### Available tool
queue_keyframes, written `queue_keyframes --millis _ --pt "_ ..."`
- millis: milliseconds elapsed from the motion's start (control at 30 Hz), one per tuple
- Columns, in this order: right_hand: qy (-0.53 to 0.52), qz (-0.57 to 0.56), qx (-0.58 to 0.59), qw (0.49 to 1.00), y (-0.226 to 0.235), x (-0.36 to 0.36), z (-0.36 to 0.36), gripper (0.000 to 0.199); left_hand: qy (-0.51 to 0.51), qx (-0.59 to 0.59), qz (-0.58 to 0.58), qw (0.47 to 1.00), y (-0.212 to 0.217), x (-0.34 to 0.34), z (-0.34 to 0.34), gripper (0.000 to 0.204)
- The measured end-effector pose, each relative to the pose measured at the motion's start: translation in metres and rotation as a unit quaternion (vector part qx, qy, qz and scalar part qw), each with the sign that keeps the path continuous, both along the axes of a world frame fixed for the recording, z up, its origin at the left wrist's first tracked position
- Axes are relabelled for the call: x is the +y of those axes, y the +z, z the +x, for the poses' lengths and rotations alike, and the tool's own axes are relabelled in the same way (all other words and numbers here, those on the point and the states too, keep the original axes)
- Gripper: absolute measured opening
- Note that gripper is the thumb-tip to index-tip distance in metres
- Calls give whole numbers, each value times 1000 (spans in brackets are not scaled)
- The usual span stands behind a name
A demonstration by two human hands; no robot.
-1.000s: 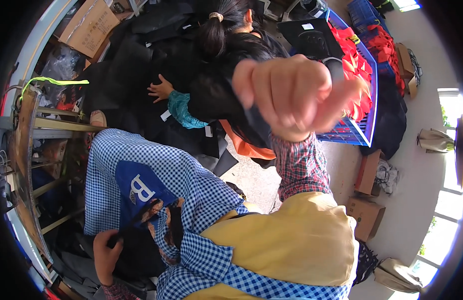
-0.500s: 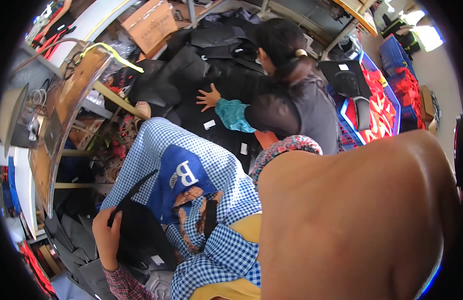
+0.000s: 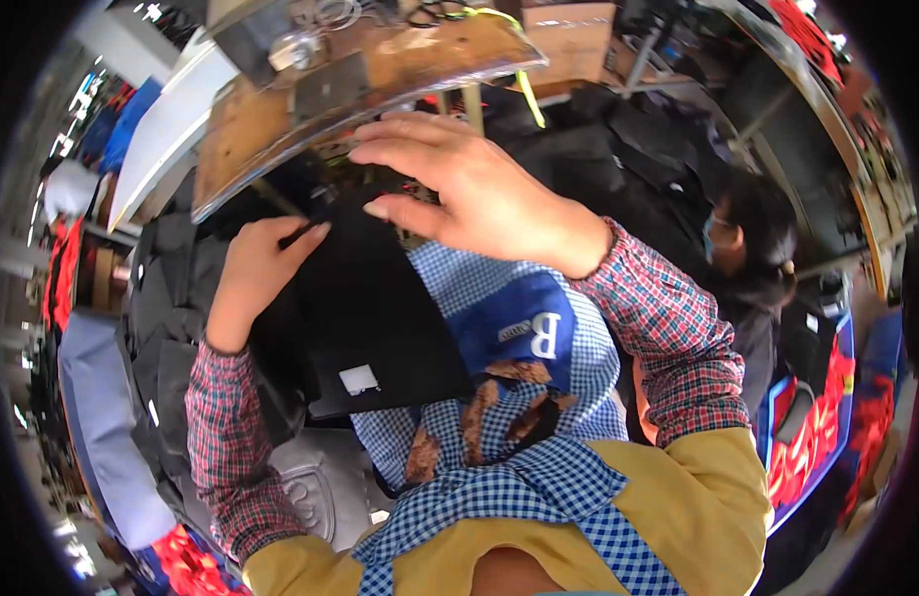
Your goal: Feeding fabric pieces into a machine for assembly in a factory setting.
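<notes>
Over my lap lies a black, flat piece of material (image 3: 380, 318) with a white label near its lower edge. My left hand (image 3: 261, 268) pinches this black piece at its upper left edge between thumb and fingers. Above its upper right corner my right hand (image 3: 469, 189) is held with fingers stretched out and thumb apart, gripping nothing. Beneath the piece spreads my blue-and-white checked apron (image 3: 588, 338), which has a dark blue patch. The wooden bench edge (image 3: 420, 74) lies just beyond both hands.
Dark pieces (image 3: 166, 338) are stacked at my left, beside a grey-blue padded surface (image 3: 107, 417). A co-worker (image 3: 757, 238) is at the right among more black material. A blue crate (image 3: 842, 397) holds red pieces. A cardboard box (image 3: 568, 40) stands behind the bench.
The view has swung left toward the bench. The black piece now lies spread over my lap, still in my left hand. My right hand has come in above it. The co-worker appears farther right.
</notes>
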State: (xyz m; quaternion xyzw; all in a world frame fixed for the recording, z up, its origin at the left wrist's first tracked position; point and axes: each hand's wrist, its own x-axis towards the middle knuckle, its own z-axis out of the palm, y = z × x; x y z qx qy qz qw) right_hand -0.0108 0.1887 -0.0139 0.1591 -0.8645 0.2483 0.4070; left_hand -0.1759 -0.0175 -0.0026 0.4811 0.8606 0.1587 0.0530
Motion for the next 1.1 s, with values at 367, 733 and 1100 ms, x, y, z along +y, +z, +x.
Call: queue_keyframes --millis 367,733,1100 --pt "57 -224 -284 930 -29 32 -116 28 39 -3 -36 999 28 16 -62 47" --pt "128 -609 -330 710 -33 48 -178 16 20 -5 -139 990 34 69 -159 79" --pt "121 -644 -343 673 -33 55 -212 20 46 -69 -109 991 17 79 -190 75"
